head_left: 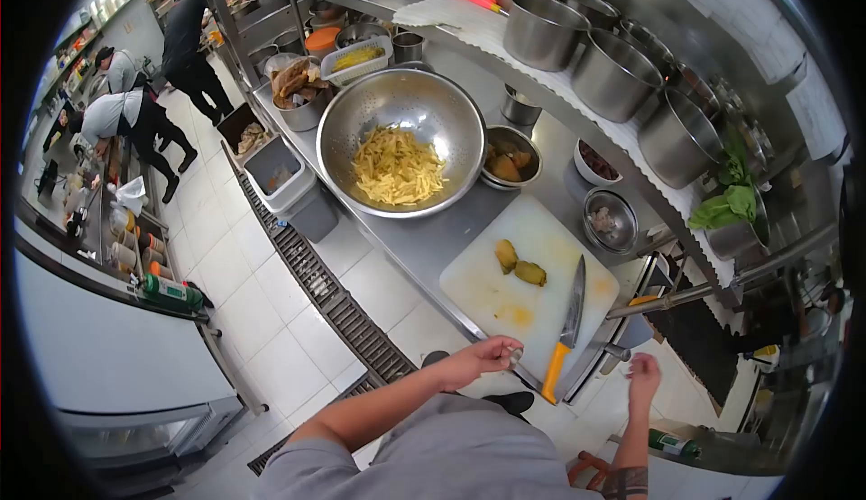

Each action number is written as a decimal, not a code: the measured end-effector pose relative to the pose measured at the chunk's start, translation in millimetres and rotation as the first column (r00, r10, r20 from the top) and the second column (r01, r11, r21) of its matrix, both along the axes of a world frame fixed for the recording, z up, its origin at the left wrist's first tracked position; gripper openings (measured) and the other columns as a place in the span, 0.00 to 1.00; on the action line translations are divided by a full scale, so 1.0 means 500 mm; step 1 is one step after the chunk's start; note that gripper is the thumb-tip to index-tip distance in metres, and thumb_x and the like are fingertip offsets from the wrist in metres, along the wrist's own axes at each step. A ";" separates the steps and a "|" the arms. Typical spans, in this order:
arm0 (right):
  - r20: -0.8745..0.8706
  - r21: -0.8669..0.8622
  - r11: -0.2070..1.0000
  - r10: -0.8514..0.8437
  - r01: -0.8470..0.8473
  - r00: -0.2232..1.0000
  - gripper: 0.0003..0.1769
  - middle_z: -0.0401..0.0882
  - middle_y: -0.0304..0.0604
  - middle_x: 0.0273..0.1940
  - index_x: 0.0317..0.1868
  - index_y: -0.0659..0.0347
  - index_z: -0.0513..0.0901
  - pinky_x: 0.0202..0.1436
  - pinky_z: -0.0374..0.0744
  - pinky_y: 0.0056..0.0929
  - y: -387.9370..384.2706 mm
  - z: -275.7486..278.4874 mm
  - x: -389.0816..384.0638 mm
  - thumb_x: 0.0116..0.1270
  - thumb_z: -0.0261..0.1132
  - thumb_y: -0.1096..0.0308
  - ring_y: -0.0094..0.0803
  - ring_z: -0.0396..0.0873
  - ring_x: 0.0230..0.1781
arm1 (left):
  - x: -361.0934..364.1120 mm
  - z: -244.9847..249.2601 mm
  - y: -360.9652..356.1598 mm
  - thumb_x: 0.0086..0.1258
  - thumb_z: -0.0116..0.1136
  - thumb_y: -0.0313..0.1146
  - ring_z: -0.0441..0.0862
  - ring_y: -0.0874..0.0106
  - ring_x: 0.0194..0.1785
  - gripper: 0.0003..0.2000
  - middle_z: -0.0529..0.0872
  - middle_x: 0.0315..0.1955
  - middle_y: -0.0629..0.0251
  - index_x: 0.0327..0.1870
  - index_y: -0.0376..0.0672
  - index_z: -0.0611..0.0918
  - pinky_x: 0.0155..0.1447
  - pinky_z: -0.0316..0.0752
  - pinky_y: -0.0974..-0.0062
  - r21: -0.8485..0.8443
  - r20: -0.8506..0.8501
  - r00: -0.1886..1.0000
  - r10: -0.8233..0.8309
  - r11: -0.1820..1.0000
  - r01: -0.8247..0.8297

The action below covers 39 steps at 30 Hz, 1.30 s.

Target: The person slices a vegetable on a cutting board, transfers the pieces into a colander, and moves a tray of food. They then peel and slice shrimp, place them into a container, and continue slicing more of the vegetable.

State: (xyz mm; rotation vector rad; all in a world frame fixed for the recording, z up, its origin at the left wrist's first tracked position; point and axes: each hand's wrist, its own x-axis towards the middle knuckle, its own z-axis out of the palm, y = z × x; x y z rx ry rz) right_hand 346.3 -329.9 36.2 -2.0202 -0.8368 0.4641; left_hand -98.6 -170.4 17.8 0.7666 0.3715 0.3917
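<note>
My left hand [485,358] hovers at the near edge of a white cutting board [492,294], its fingers curled and pinching a small pale item I cannot make out. It is just left of the yellow handle of a knife [567,321] lying on the board. Two yellow-green peeled pieces [518,264] rest further up the board. My right hand [643,376] is off the board's near right corner, fingers loosely apart and holding nothing. A large steel colander [343,135] holding cut yellow strips stands beyond the board.
A steel bowl of brownish pieces [511,159] and two small bowls [611,220] sit by the board. Pots [613,72] line the shelf above, with leafy greens [726,198]. A grey bin [290,180] and floor drain grate [329,297] lie left. Other people work far left.
</note>
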 end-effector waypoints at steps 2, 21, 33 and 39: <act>0.051 -0.117 0.989 0.094 -0.088 0.994 0.04 0.86 0.38 0.38 0.48 0.61 0.86 0.38 0.84 0.28 0.003 -0.024 -0.129 0.77 0.68 0.73 0.25 0.82 0.32 | -0.039 0.001 -0.016 0.88 0.54 0.31 0.77 0.77 0.65 0.19 0.81 0.58 0.72 0.76 0.44 0.75 0.78 0.66 0.72 -0.022 -0.081 0.996 0.022 0.999 -0.024; 0.142 -0.584 0.796 0.292 -0.158 0.946 0.45 0.88 0.56 0.37 0.76 0.68 0.70 0.47 0.88 0.42 0.150 -0.021 -0.314 0.59 0.77 0.67 0.47 0.92 0.43 | -0.102 -0.058 0.002 0.87 0.54 0.27 0.87 0.74 0.56 0.15 0.88 0.51 0.64 0.70 0.38 0.79 0.61 0.81 0.71 0.347 -0.088 0.969 0.230 0.919 -0.187; -0.274 -0.438 0.882 0.056 -0.176 0.960 0.18 0.80 0.47 0.35 0.66 0.60 0.72 0.17 0.80 0.39 0.078 0.023 -0.302 0.78 0.58 0.73 0.33 0.79 0.20 | 0.203 -0.064 0.030 0.66 0.62 0.22 0.82 0.54 0.59 0.17 0.85 0.50 0.54 0.57 0.38 0.83 0.65 0.77 0.57 0.963 -0.250 0.831 0.498 0.035 0.268; -0.411 -0.428 0.873 0.045 -0.236 0.911 0.44 0.81 0.50 0.40 0.92 0.32 0.46 0.17 0.80 0.38 0.021 0.000 -0.264 0.84 0.51 0.73 0.31 0.76 0.18 | 0.233 -0.074 0.019 0.62 0.61 0.22 0.80 0.54 0.61 0.19 0.85 0.51 0.56 0.56 0.38 0.83 0.67 0.74 0.57 0.943 -0.317 0.787 0.529 0.082 0.324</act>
